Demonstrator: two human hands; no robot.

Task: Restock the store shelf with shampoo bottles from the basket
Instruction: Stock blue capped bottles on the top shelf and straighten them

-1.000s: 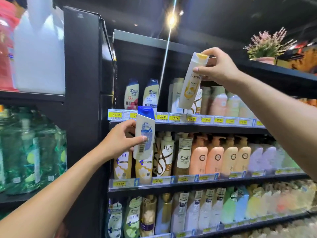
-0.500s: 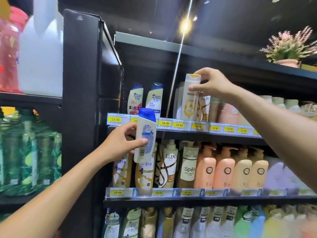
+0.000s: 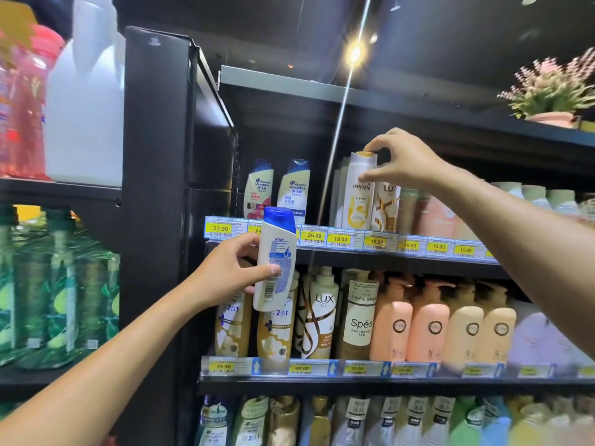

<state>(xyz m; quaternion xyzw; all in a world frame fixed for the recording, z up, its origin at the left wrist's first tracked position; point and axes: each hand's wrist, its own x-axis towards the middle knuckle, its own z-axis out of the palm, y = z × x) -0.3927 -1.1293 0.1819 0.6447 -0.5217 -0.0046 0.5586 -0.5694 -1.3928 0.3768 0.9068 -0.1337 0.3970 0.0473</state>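
My left hand (image 3: 230,272) grips a white shampoo bottle with a blue cap (image 3: 275,259), held upright in front of the shelf edge with its barcode side facing me. My right hand (image 3: 401,160) pinches the yellow cap of a white Pantene bottle (image 3: 359,194). That bottle stands upright on the top shelf (image 3: 402,255), next to a gold Lux bottle (image 3: 386,204). Two Head & Shoulders bottles (image 3: 277,188) stand on the same shelf to the left, just above the bottle in my left hand. The basket is out of view.
Yellow price tags (image 3: 341,238) line the shelf edges. The shelf below holds Lux, Spes and peach pump bottles (image 3: 428,320). A black cabinet post (image 3: 154,188) rises at left, with green bottles (image 3: 58,291) and a white jug (image 3: 83,107) beyond it. A potted plant (image 3: 550,94) sits top right.
My right hand has lowered the Pantene bottle from a tilt in the air to stand upright on the top shelf. My left hand has kept the blue-capped bottle roughly in place.
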